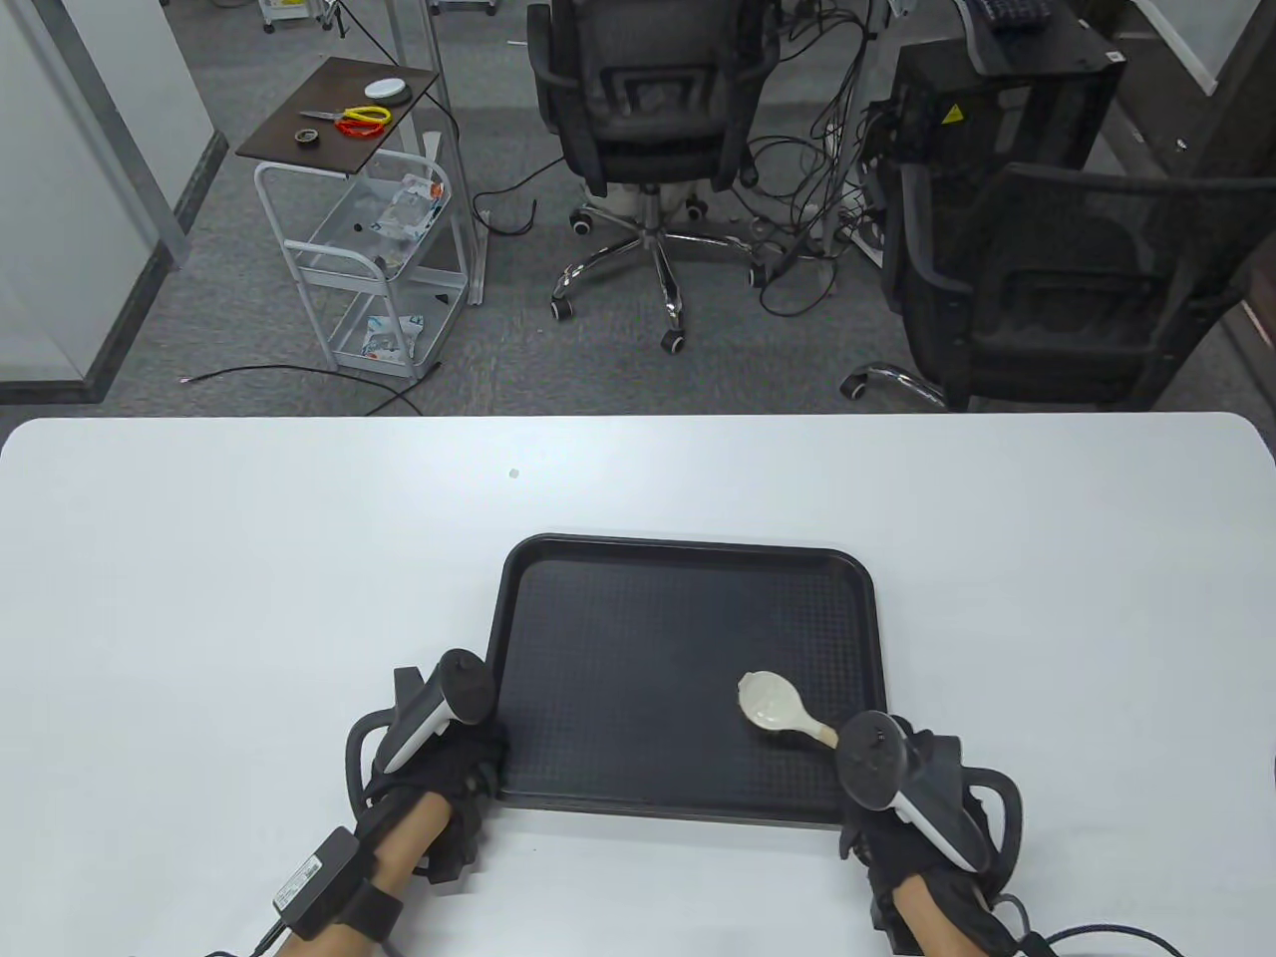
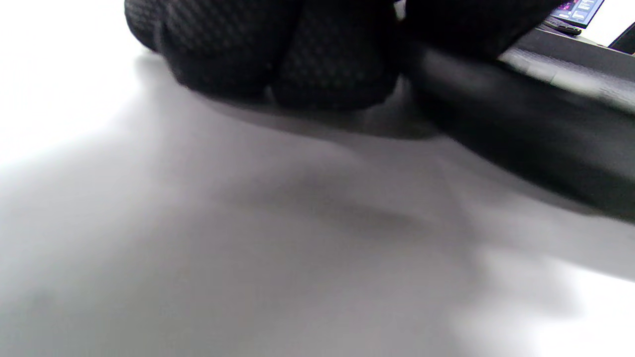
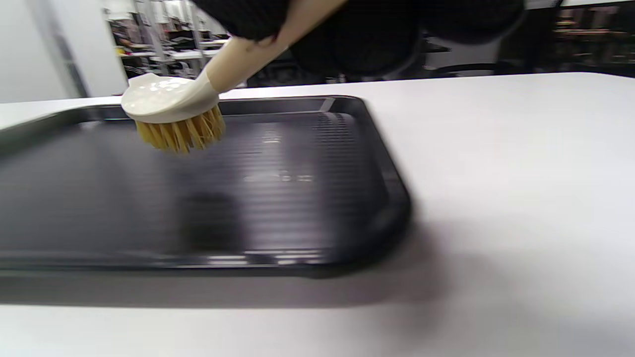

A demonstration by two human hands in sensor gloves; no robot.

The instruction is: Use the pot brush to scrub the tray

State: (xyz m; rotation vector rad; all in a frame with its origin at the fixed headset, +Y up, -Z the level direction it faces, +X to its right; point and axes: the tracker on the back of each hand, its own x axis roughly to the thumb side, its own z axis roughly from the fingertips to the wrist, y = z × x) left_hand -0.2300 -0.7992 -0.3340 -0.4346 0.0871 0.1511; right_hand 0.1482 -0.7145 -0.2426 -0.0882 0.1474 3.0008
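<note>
While the left hand (image 1: 454,763) steadies the rigid, light tray (image 1: 688,563) at its rim, the right hand (image 1: 902,797) holds its grip round the stiff pot brush (image 3: 173,106) handle.

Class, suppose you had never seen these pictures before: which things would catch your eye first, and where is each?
The black tray lies at the near middle of the white table. Over its near right part, the right hand holds a cream pot brush with yellow bristles pointing down. The left hand sits at the tray's near left corner.
</note>
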